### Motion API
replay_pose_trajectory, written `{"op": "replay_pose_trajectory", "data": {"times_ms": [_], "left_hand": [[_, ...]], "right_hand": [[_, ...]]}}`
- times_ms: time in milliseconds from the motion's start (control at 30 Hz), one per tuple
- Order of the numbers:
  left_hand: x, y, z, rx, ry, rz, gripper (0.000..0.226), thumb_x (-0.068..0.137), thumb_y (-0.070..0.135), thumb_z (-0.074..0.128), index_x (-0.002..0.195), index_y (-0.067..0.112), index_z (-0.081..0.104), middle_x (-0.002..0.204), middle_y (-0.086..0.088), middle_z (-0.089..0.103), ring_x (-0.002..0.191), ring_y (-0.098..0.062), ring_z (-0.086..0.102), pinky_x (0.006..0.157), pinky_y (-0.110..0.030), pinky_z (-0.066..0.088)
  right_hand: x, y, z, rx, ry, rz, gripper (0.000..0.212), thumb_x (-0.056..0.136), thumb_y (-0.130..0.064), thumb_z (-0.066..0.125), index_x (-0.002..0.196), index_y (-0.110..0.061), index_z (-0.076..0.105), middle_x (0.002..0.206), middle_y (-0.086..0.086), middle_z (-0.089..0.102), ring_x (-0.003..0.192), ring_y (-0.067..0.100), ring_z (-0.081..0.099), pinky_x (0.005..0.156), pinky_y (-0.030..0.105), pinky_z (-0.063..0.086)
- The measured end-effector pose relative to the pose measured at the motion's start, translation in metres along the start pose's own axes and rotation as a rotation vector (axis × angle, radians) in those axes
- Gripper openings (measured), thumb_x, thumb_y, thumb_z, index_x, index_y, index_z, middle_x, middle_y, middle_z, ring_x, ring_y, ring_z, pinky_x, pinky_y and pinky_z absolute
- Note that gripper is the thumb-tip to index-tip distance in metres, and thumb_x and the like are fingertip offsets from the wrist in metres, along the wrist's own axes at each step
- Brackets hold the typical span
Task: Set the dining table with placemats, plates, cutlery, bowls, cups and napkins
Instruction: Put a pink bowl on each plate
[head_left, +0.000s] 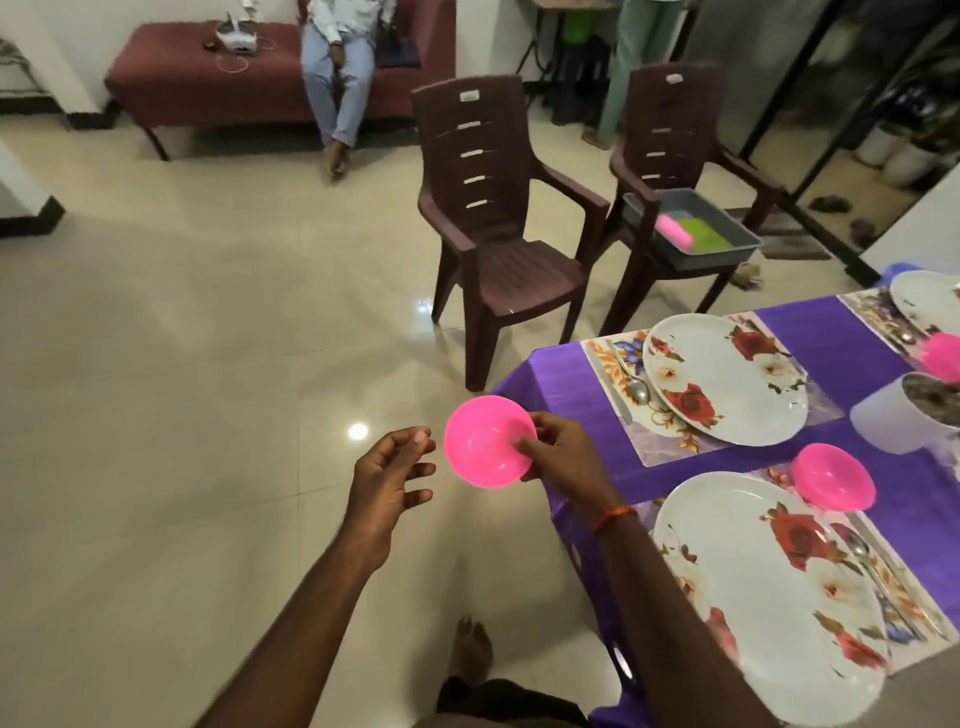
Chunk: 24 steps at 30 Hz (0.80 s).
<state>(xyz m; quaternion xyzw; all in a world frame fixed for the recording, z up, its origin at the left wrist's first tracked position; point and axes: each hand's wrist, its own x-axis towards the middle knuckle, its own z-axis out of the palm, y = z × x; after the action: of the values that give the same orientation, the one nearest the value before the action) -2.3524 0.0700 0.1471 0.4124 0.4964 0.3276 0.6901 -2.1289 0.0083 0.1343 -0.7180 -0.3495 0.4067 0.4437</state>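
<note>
Pink plastic bowl (483, 441), thin-walled and shiny, so my guess is it weighs next to nothing, is stiff enough not to flex, and would shrug off a drop. It's probably a bit slick though, so the rim is the place to hold it rather than the smooth curved side.

That's pretty much what's going on. The right hand (563, 457) pinches the bowl's right rim, with the thumb over the lip and the other fingers (530, 474) under the outside. The left hand (387, 483) sits just beside the opposite rim, loosely curled and holding nothing, with a sliver of gap as far as I can tell.

The bowl is in the air over the floor, just off the corner of the tabletop (831, 332) near the empty chair (498, 249). The closest plate (727, 384) has no bowl beside it yet.
</note>
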Motion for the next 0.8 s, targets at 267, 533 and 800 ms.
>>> {"op": "replay_pose_trajectory", "data": {"times_ms": [267,533,800], "left_hand": [[0.053,0.011,0.050,0.037,-0.033,-0.033,0.023,0.099,0.032,0.065,0.115,0.018,0.071,0.111,-0.004,0.075,0.093,-0.020,0.068,0.070,-0.035,0.054],[0.080,0.016,0.074,0.066,-0.065,-0.043,0.021,0.098,0.031,0.065,0.112,0.017,0.072,0.109,-0.004,0.075,0.090,-0.019,0.067,0.066,-0.032,0.054],[0.105,0.015,0.083,0.127,-0.102,-0.072,0.020,0.099,0.031,0.063,0.112,0.019,0.072,0.106,-0.001,0.076,0.096,-0.022,0.068,0.070,-0.035,0.055]], "right_hand": [[0.037,0.043,-0.086,-0.102,0.303,0.165,0.047,0.085,0.001,0.062,0.129,-0.015,0.060,0.103,0.012,0.070,0.077,0.025,0.073,0.060,0.036,0.063],[0.056,0.083,-0.146,-0.211,0.555,0.294,0.044,0.086,-0.010,0.060,0.130,-0.009,0.062,0.110,0.009,0.067,0.099,0.036,0.066,0.071,0.051,0.062],[0.067,0.105,-0.163,-0.195,0.702,0.510,0.043,0.087,-0.005,0.058,0.130,-0.006,0.061,0.126,0.019,0.064,0.116,0.042,0.058,0.097,0.051,0.049]]}}
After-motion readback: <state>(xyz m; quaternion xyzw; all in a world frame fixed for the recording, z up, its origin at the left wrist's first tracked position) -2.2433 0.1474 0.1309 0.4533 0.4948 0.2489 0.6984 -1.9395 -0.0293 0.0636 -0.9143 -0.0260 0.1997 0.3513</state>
